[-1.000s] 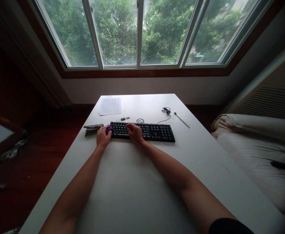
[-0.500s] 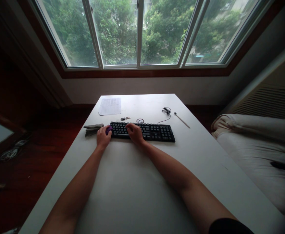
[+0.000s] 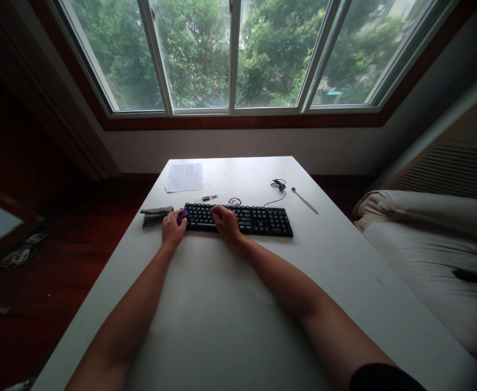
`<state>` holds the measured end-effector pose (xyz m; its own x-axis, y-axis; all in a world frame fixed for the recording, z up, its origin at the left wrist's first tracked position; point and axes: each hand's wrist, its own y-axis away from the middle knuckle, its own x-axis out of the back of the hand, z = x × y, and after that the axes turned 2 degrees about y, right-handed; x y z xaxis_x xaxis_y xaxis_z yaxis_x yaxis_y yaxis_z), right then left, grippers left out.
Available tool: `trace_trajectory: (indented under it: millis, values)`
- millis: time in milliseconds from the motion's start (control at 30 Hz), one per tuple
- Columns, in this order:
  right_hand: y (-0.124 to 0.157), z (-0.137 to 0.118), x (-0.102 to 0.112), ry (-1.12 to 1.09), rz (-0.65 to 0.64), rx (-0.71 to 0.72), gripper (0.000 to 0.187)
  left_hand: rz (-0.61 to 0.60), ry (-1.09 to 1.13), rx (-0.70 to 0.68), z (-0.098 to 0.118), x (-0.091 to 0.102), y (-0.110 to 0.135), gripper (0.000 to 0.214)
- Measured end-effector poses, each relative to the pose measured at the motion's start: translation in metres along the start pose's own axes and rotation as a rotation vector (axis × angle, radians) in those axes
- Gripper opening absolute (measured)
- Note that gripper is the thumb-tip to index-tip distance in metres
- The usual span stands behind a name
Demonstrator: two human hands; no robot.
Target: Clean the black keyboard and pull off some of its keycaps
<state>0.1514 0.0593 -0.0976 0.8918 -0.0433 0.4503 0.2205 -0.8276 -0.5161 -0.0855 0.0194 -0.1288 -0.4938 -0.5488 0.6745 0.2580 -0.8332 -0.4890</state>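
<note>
A black keyboard (image 3: pixel 255 220) lies across the white table, its cable coiled behind it. My left hand (image 3: pixel 173 229) is at its left end, fingers closed round a small soft-looking purple lump (image 3: pixel 182 216) that touches the keyboard's edge. What exactly the lump is, I cannot make out. Over the left-middle keys rests my right hand (image 3: pixel 227 221), its fingers curled inward; whether anything is between them is hidden. A folded grey cloth (image 3: pixel 157 215) lies just left of my left hand.
Behind the keyboard are a small dark-handled tool (image 3: pixel 208 198), a little ring-like item (image 3: pixel 234 201) and the coiled black cable (image 3: pixel 278 185). A thin stick (image 3: pixel 305 201) lies further right. Printed paper (image 3: pixel 184 177) sits at the far left of the white table (image 3: pixel 222 304).
</note>
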Motion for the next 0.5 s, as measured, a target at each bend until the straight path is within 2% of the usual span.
trace_trajectory:
  millis: [500]
  values:
    - [0.0001, 0.0056, -0.0033, -0.012, 0.012, 0.033, 0.022, -0.022, -0.033, 0.02, 0.0035, 0.0021, 0.0002, 0.039]
